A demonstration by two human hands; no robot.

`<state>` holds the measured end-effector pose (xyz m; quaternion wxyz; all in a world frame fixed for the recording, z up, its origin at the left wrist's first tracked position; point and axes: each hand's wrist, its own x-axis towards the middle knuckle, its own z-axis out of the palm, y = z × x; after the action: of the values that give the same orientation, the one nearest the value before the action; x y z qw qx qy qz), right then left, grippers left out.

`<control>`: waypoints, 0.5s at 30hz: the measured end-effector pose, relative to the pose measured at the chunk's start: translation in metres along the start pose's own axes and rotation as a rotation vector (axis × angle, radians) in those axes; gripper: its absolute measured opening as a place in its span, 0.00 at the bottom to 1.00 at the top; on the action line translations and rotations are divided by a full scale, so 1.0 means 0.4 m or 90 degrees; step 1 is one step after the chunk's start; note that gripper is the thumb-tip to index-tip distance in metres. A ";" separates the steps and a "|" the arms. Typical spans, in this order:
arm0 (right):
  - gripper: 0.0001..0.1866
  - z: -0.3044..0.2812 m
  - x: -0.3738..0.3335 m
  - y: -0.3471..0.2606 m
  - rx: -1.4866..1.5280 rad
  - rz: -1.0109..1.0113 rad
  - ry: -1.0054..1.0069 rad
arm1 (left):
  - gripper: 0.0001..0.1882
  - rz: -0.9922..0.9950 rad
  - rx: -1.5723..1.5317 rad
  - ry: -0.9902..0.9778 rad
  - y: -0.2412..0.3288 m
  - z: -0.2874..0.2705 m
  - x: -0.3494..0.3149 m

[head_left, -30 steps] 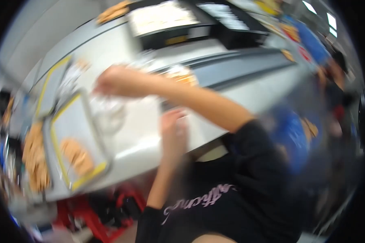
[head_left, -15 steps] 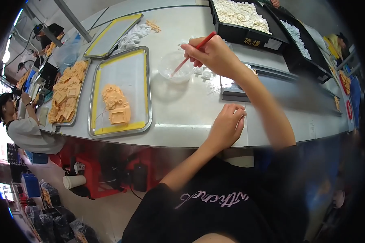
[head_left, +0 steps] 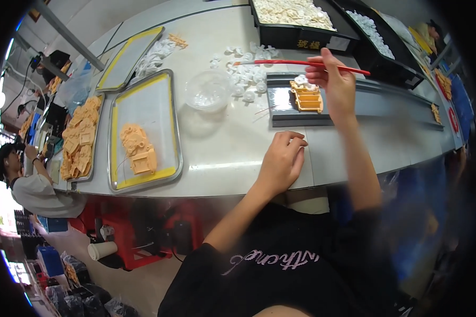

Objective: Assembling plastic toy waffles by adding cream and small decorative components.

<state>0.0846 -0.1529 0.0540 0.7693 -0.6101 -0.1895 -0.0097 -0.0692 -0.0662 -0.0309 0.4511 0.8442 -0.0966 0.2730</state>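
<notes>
My right hand (head_left: 337, 87) pinches a slim red paintbrush (head_left: 280, 62) held nearly level, its tip pointing left above a cluster of small white round plastic parts (head_left: 247, 82). Below that hand, an orange plastic housing with slots (head_left: 308, 99) lies on a dark grey rail (head_left: 349, 113), a white part at its upper end. My left hand (head_left: 280, 161) rests on the table near the front edge, fingers loosely bent and nothing visible in them. A clear plastic bowl (head_left: 194, 98) with a little liquid stands left of the white parts.
On the left, a metal tray edged in yellow (head_left: 177, 132) holds another orange housing (head_left: 137, 150). Beyond it are a second tray (head_left: 108, 79) and a heap of orange parts (head_left: 82, 137). Black bins (head_left: 280, 37) of white pieces stand at the back. A co-worker (head_left: 42, 185) sits far left.
My right hand has moved right, lifting the brush out of the bowl and swinging it level. My left hand stays on the table. The view has shifted a little.
</notes>
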 end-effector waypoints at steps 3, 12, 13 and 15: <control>0.22 -0.108 -0.049 -0.021 -0.060 -0.063 0.116 | 0.07 0.000 0.000 -0.014 0.004 -0.005 0.003; 0.19 -0.249 -0.184 -0.025 -0.199 -0.159 0.118 | 0.07 -0.021 0.022 -0.042 0.008 0.003 0.008; 0.18 -0.246 -0.188 -0.019 -0.205 -0.182 0.082 | 0.07 -0.021 0.024 -0.046 0.007 0.004 0.007; 0.14 -0.249 -0.192 -0.010 -0.215 -0.205 0.056 | 0.07 -0.030 0.029 -0.037 0.006 0.003 0.006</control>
<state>0.0403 -0.2645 0.0160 0.6525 -0.6909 -0.2463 -0.1903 -0.0679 -0.0685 -0.0285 0.4350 0.8639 -0.0838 0.2398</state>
